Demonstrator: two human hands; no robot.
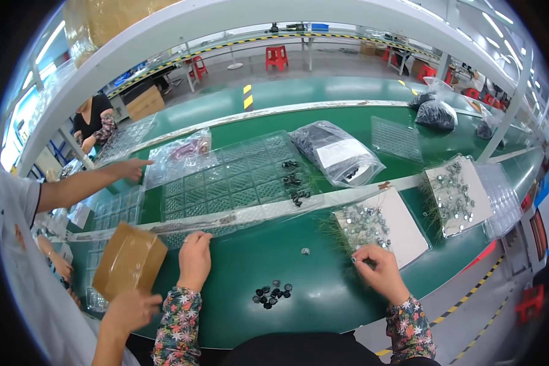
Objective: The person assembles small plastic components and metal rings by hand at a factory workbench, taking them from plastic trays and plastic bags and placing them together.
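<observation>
Flanking the black caps point(272, 295): cardboard box point(128, 261) left, parts tray point(381, 227) right.

The white sheet point(402, 227) lies flat on the green table, tilted so its long edges run toward 11 o'clock, with a heap of small silvery metal parts point(363, 222) spread over its near-left half; thin wire leads bristle off the heap toward 7 o'clock. The right hand point(381, 271) touches the heap's near edge, fingers curled and pinching at the parts. The clear plastic tray strip point(183, 227) runs level toward 9 o'clock, its shallow square pockets see-through, and the left hand point(195, 259) rests knuckles-up on its near edge
</observation>
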